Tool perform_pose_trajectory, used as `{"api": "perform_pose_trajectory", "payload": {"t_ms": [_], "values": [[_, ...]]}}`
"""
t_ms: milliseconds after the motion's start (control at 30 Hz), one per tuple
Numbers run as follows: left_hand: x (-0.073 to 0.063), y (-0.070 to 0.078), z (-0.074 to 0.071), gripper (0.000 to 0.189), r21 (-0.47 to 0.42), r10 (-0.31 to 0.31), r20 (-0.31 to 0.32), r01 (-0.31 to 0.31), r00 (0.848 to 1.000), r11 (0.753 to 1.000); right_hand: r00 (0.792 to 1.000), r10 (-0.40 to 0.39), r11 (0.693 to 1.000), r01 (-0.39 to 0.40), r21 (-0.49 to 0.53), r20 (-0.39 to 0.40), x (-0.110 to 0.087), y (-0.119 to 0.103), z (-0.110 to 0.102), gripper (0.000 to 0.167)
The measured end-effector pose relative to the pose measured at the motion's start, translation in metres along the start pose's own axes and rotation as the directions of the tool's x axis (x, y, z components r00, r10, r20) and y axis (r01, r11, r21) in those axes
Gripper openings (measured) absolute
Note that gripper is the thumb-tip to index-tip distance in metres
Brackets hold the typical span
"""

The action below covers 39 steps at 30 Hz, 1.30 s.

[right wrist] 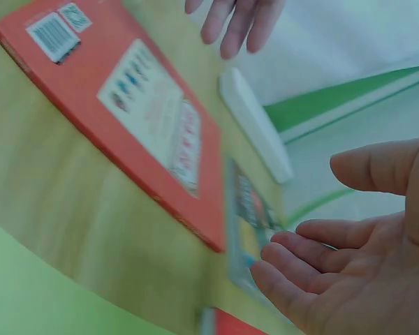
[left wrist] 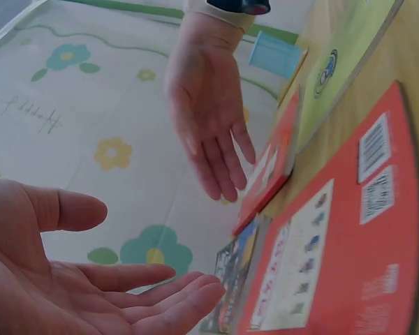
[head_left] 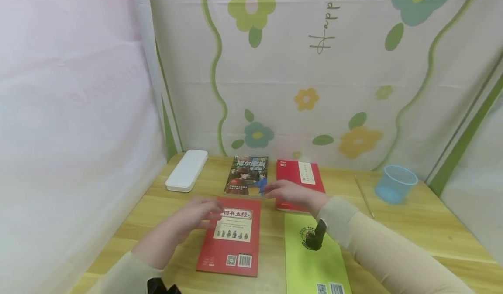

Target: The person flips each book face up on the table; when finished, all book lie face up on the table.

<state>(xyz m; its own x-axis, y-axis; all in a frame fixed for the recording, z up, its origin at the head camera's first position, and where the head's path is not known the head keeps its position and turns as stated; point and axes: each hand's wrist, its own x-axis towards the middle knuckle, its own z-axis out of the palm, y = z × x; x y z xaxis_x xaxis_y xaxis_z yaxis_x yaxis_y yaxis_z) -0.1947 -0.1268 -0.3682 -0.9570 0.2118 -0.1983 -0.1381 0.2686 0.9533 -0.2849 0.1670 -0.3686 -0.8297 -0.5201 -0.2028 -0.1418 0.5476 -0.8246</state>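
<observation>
My left hand (head_left: 190, 217) hovers over the left edge of a red book (head_left: 235, 259) with a cream panel and barcodes. Its fingers are extended and nothing is in them; the left wrist view shows the open palm (left wrist: 28, 279). Farther forward, my right hand (head_left: 292, 193) is above the table between a comic-style book (head_left: 246, 176) and a second red book (head_left: 287, 176), overlapping the latter in the head view. In the right wrist view its fingers (right wrist: 314, 251) are relaxed, holding nothing. Beneath my right forearm lies a yellow-green book (head_left: 314, 268).
A white flat case (head_left: 187, 170) lies at the back left of the wooden table (head_left: 177, 259). At the right stand a translucent blue cup (head_left: 394, 185) and, beside it, a thin stick (head_left: 364, 196). A flower-patterned curtain (head_left: 271, 67) hangs behind the table.
</observation>
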Motion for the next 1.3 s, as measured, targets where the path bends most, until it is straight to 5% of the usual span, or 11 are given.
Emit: {"api": "perform_pose_trajectory", "payload": {"t_ms": [133, 533, 633, 867, 1300], "values": [[-0.02, -0.013, -0.003, 0.045, -0.032, -0.005, 0.015, 0.006, 1.0, 0.999, 1.0, 0.017, 1.0, -0.018, 0.023, 0.015, 0.008, 0.007, 0.015, 0.051], [-0.059, -0.053, -0.014, 0.055, -0.174, -0.026, 0.076, 0.038, 0.997, 0.984, 0.999, -0.006, 0.986, -0.001, -0.168, -0.044, 0.027, 0.018, 0.041, 0.051], [-0.067, -0.062, -0.016, 0.055, -0.191, -0.061, 0.058, 0.071, 0.996, 0.979, 0.999, -0.032, 0.95, 0.018, -0.313, -0.042, 0.029, 0.019, 0.047, 0.06], [-0.077, -0.073, -0.024, 0.058, -0.205, -0.119, 0.087, 0.134, 0.989, 0.97, 0.997, -0.066, 0.805, 0.027, -0.593, -0.044, 0.031, 0.014, 0.059, 0.074], [-0.087, -0.078, -0.02, 0.073, -0.339, -0.179, 0.142, 0.218, 0.973, 0.915, 0.996, -0.079, 0.758, 0.026, -0.652, -0.051, 0.031, 0.007, 0.065, 0.064]]}}
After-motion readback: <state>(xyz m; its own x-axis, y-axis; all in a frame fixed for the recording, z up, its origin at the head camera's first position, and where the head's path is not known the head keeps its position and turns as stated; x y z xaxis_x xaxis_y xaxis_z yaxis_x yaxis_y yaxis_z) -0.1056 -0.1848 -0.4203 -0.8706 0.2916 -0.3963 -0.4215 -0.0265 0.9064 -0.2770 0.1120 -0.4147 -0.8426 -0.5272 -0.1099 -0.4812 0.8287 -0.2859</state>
